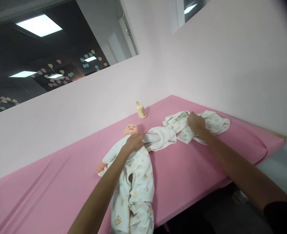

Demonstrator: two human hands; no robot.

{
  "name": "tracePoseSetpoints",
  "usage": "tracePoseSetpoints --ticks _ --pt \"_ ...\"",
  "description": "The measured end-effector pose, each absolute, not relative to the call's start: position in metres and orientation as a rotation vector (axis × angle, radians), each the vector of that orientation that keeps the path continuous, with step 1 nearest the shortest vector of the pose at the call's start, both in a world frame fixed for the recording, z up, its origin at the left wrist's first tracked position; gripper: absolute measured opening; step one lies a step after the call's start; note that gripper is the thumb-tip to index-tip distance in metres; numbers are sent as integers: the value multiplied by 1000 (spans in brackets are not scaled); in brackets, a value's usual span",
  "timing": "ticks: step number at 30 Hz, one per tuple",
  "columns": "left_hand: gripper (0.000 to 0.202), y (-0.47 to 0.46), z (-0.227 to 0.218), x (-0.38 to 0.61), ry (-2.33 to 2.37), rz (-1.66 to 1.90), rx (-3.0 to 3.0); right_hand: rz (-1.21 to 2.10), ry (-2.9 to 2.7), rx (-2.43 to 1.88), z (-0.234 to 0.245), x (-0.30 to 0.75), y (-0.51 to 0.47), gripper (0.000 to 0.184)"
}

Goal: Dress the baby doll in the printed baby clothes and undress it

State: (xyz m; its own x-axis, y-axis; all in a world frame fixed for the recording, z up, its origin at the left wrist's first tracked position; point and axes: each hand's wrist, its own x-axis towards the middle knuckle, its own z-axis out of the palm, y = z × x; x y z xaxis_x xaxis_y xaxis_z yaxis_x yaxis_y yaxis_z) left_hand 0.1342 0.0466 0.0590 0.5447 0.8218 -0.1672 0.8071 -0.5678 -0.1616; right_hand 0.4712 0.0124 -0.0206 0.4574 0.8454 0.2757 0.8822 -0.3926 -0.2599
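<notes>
A baby doll (131,128) lies on its back on a pink-covered table (187,169), dressed in a white printed romper (136,182). My left hand (133,142) rests closed on the doll's chest, gripping the white garment near the shoulder. A white sleeve or cloth (161,138) trails from there to the right. My right hand (195,122) presses down, fingers curled, on a crumpled pile of white printed baby clothes (214,125) further right.
A small cream bottle (141,110) stands by the pink wall behind the doll's head. Pink walls close the table at the back and right, meeting in a corner. The table's front edge runs near my arms.
</notes>
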Motion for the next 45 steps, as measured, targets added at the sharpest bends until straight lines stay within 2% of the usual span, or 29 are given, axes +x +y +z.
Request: tracePoseSetpoints --ticks 5,8,13,23,32,37,40,45 --pt "39 47 44 173 -1216 304 -2792 -337 -1566 -2195 -25 433 8 33" --pt "29 51 29 194 -1092 279 -2827 -288 -1740 -1991 -29 404 3 39" --pt "31 58 13 202 -1024 268 -2784 -66 -1987 -1844 -39 376 1 42" --pt "34 53 10 195 -934 203 -2756 -123 -2133 -1843 -37 388 3 31" --pt "47 55 49 168 -1238 91 -3111 -167 -1993 -2046 -24 407 -4 25" --pt "54 58 68 149 -1364 -257 -3323 -122 -1959 -2094 -28 414 0 22" --pt "55 62 61 149 -1329 -410 -3327 -130 -1997 -2070 -32 410 -1 22" --pt "48 61 37 166 -1248 -235 -3225 -211 -2037 -2024 -37 399 -5 28"
